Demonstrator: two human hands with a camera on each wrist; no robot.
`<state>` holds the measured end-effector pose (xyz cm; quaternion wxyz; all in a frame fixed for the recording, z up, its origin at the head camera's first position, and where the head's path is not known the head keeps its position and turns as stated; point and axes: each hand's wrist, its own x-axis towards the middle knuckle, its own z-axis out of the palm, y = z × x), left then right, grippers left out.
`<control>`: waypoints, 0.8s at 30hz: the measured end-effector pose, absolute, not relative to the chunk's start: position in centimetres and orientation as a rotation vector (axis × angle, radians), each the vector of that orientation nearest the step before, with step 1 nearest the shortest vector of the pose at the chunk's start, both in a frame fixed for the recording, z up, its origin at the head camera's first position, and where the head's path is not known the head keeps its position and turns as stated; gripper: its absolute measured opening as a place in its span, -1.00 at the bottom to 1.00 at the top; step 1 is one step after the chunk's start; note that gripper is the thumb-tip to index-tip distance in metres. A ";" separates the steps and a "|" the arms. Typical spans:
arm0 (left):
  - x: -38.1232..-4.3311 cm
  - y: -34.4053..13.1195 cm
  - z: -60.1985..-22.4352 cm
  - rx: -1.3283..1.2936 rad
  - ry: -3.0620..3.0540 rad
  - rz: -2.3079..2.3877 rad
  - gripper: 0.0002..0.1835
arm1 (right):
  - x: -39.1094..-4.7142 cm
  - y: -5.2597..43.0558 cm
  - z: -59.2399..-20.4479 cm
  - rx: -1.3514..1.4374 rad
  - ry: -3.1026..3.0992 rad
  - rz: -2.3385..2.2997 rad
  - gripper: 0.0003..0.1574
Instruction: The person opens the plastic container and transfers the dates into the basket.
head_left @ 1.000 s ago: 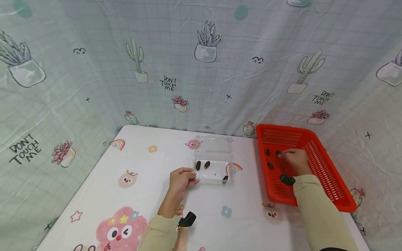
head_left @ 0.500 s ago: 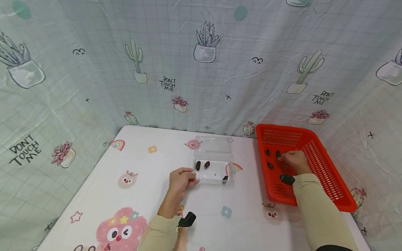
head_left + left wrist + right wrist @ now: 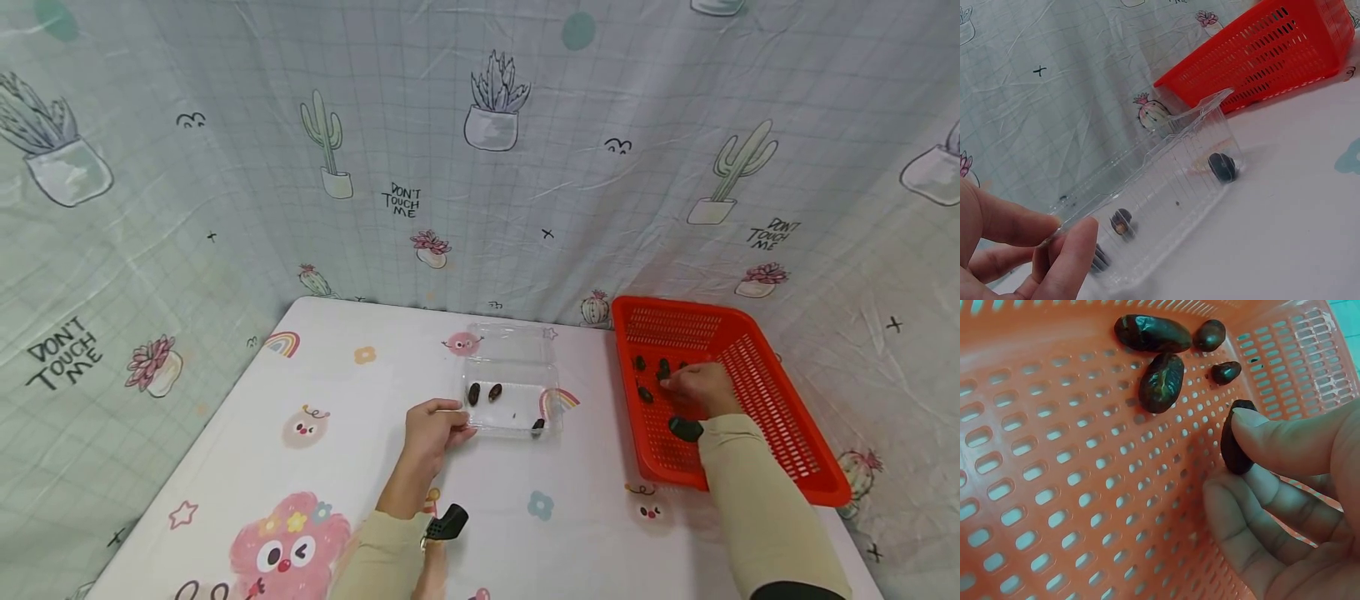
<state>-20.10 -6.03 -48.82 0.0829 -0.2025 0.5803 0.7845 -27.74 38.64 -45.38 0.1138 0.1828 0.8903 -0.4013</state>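
Note:
My left hand (image 3: 432,429) pinches the near left rim of a clear plastic hinged box (image 3: 517,408), which stands on the table with its lid folded back. Inside it lie three dark brown dates, one date (image 3: 495,392) left of the middle and another date (image 3: 537,427) at the near right corner. Over in the red basket (image 3: 667,458), my right hand (image 3: 707,387) pinches a wrinkled dark date (image 3: 1236,437) between thumb and fingers. Several loose dates lie just beyond it on the basket floor, among them a long glossy date (image 3: 1152,333) and a rounder date (image 3: 1162,383).
The basket, with slotted walls, stands at the table's right edge, to the right of the box. A white cloth with printed cartoon figures covers the table (image 3: 540,550). Behind and on both sides hangs a patterned curtain (image 3: 420,150).
My right hand has drawn back slightly from the dates at the far end of the basket, and a date now shows at its fingertips. The left hand and the box have stayed put.

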 end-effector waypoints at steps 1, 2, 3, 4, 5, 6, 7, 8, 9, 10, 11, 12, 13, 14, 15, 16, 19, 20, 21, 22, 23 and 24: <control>-20.1 -6.0 -48.8 -0.607 1.730 2.343 -0.67 | -27.7 38.7 -45.4 0.537 2.607 -1.159 -0.62; -20.1 -6.0 -48.9 -0.606 1.727 2.345 -0.67 | -27.8 38.8 -45.5 0.534 2.600 -1.144 -0.63; -20.1 -6.0 -48.9 -0.608 1.725 2.343 -0.67 | -27.7 38.8 -45.6 0.526 2.598 -1.124 -0.64; -20.1 -6.0 -48.8 -0.609 1.727 2.341 -0.67 | -27.7 38.8 -45.6 0.517 2.597 -1.108 -0.65; -20.1 -6.0 -48.8 -0.610 1.729 2.340 -0.67 | -27.7 38.8 -45.5 0.504 2.595 -1.096 -0.67; -20.1 -6.0 -48.8 -0.608 1.732 2.338 -0.67 | -27.7 38.8 -45.4 0.492 2.597 -1.086 -0.69; -20.1 -6.0 -48.7 -0.609 1.736 2.331 -0.67 | -27.8 38.8 -45.4 0.478 2.599 -1.083 -0.71; -20.1 -6.0 -48.7 -0.610 1.739 2.329 -0.67 | -27.8 38.7 -45.3 0.461 2.615 -1.067 -0.70; -20.1 -6.0 -48.7 -0.611 1.743 2.324 -0.67 | -27.8 38.6 -45.1 0.441 2.644 -1.043 -0.68; -20.1 -6.0 -48.6 -0.612 1.747 2.320 -0.67 | -27.9 38.5 -44.9 0.429 2.672 -1.027 -0.66; -20.1 -6.0 -48.6 -0.609 1.748 2.319 -0.67 | -27.9 38.3 -44.7 0.415 2.701 -1.021 -0.65; -20.2 -6.0 -48.6 -0.610 1.748 2.319 -0.67 | -27.9 38.2 -44.4 0.396 2.733 -1.020 -0.65; -20.2 -6.0 -48.6 -0.613 1.747 2.319 -0.67 | -28.0 38.0 -44.1 0.375 2.767 -1.012 -0.66; -20.2 -6.1 -48.7 -0.613 1.746 2.323 -0.67 | -28.0 37.7 -43.8 0.355 2.790 -1.021 -0.66; -20.2 -6.1 -48.7 -0.614 1.747 2.324 -0.68 | -28.1 37.4 -43.6 0.338 2.803 -1.051 -0.68; -20.2 -6.1 -48.7 -0.614 1.747 2.327 -0.68 | -28.2 37.1 -43.3 0.327 2.807 -1.081 -0.66; -20.3 -6.2 -48.8 -0.615 1.745 2.334 -0.68 | -28.3 36.0 -42.6 0.295 2.794 -1.170 -0.54; -20.2 -6.2 -48.8 -0.615 1.746 2.332 -0.69 | -28.4 35.7 -42.3 0.295 2.784 -1.199 -0.52; -20.2 -6.2 -48.8 -0.616 1.744 2.332 -0.69 | -28.4 35.4 -42.1 0.293 2.773 -1.221 -0.49; -20.2 -6.2 -48.8 -0.617 1.742 2.330 -0.69 | -28.4 35.1 -41.9 0.295 2.763 -1.236 -0.47; -20.3 -6.1 -48.9 -0.617 1.740 2.328 -0.69 | -28.4 34.7 -41.6 0.290 2.752 -1.256 -0.46; -20.2 -6.1 -48.9 -0.612 1.737 2.330 -0.68 | -28.4 34.4 -41.4 0.289 2.741 -1.273 -0.45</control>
